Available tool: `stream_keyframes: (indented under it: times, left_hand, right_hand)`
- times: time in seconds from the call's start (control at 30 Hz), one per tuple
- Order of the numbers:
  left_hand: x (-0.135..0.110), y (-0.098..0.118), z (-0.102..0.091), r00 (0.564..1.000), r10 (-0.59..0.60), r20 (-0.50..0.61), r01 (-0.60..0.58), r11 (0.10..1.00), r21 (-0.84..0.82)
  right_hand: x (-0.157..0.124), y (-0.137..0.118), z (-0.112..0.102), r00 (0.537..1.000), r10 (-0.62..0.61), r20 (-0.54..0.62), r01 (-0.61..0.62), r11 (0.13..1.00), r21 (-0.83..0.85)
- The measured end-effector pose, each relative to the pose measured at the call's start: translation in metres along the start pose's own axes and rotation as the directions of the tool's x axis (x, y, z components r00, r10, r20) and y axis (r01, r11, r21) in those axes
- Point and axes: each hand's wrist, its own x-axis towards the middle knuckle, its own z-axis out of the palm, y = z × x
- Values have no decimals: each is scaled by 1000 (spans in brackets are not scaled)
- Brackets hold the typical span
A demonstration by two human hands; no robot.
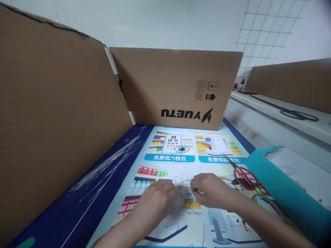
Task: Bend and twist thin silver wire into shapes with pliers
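Observation:
My left hand [163, 195] is closed in a pinch above the printed mat, near its middle. Just to the right, my right hand [207, 188] is also closed, its fingertips pressed together. Between and around the two hands runs a thin wire [185, 182] in fine loops, with a loose length trailing down over the mat. Both pinches appear to be on this wire, though the fingers cover the gripped spots. Red-handled scissors [245, 178] lie beyond my right forearm, their blades pointing away. A coil of wire [270, 203] rests partly behind that forearm.
Cardboard panels [155, 86] stand upright at the left and back. Several straight thin strands [108, 162] lie on the dark blue surface at left. A teal roll [289, 193] lies at right, below a white ledge [281, 110] with a black cable. The printed mat [196, 227] covers the table.

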Motion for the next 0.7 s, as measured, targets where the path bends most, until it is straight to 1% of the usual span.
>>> stream_keyframes:
  times: [0.1, 0.23, 0.3, 0.37, 0.5, 0.6, 0.63, 0.7]
  left_hand:
    - [0, -1, 2, 1000, -9, 15, 9, 1000, -2]
    - [0, -2, 5, 996, -93, -5, 93, 995, -19]
    - [1, -3, 6, 991, -132, -24, 131, 991, -22]
    - [1, -2, 7, 985, -167, -31, 166, 985, -39]
    - [1, -1, 11, 965, -252, -77, 241, 962, -125]
    - [1, -1, 15, 940, -314, -133, 261, 913, -313]
    - [1, -1, 16, 933, -333, -140, 255, 881, -398]
    - [2, -2, 18, 915, -383, -128, 248, 783, -571]
  right_hand:
    - [4, -5, 5, 1000, 8, -23, -9, 998, -63]
    - [9, -9, 10, 1000, -16, -24, 12, 992, -124]
    - [11, -10, 12, 999, 0, -38, -5, 993, -114]
    - [13, -10, 13, 998, 43, -52, -47, 997, -66]
    - [14, -11, 17, 986, 141, -91, -132, 987, 96]
    - [15, -9, 24, 965, 224, -134, -178, 940, 290]
    - [15, -8, 26, 955, 269, -128, -198, 894, 402]
    - [15, -6, 31, 935, 350, -53, -239, 736, 634]
